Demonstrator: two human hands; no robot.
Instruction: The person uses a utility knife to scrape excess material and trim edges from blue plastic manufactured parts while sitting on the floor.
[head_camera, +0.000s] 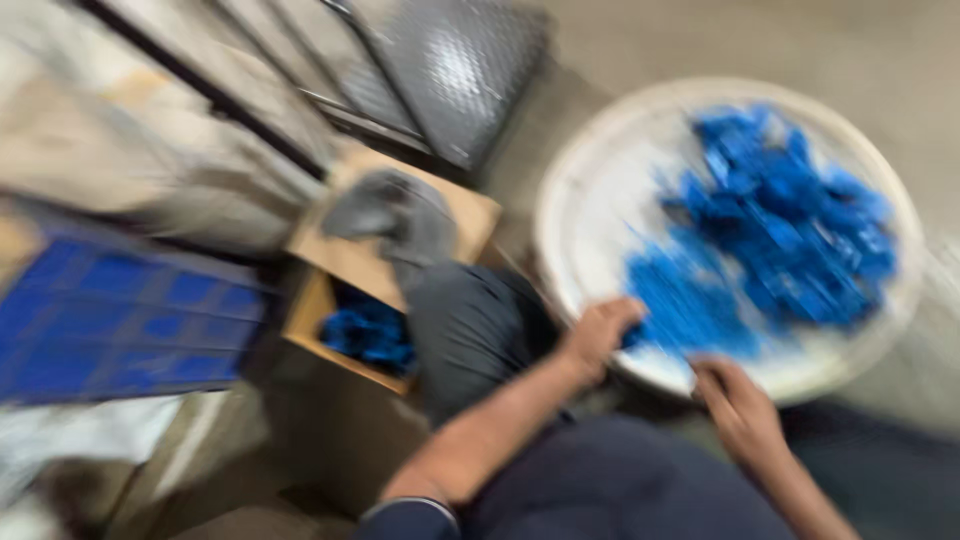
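Note:
The picture is heavily motion-blurred. A round white basin (590, 190) holds a heap of small blue pieces (770, 230). My left hand (600, 335) rests on the basin's near rim, fingers touching the edge of the blue heap. My right hand (735, 400) sits at the rim lower right, fingers curled; whether it holds anything is lost in the blur. My dark trousers (620, 480) fill the bottom of the view.
An open cardboard box (350, 255) at centre left contains more blue pieces (370, 335), with a grey cloth (395, 210) draped on it. A blue crate (120, 320) lies at left. A dark metal chequer plate (450, 70) stands behind.

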